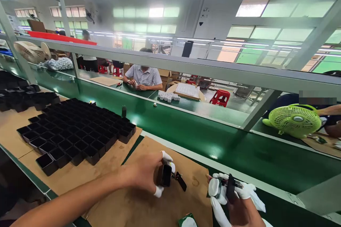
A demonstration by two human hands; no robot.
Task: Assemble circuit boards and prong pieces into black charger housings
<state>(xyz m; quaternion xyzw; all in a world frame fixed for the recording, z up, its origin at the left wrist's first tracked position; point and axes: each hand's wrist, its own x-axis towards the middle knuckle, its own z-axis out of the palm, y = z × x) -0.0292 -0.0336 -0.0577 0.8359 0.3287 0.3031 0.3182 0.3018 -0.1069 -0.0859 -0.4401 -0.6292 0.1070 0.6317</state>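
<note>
Left hand [145, 175] clamped on small black box [166, 175], above cardboard [149, 205] on counter. Right hand [234, 198] pinching black clip [230, 188]. Probably light, rigid, slick plastic; best gripped across opposite side walls.

In my left hand [145, 173] I pinch a small black box-shaped part [166, 175], upright, with a dark tab [181, 181] hanging off its right side. My right hand [234, 195] grips a slim black piece [230, 188], standing upright between white-capped fingertips [214, 187].
</note>
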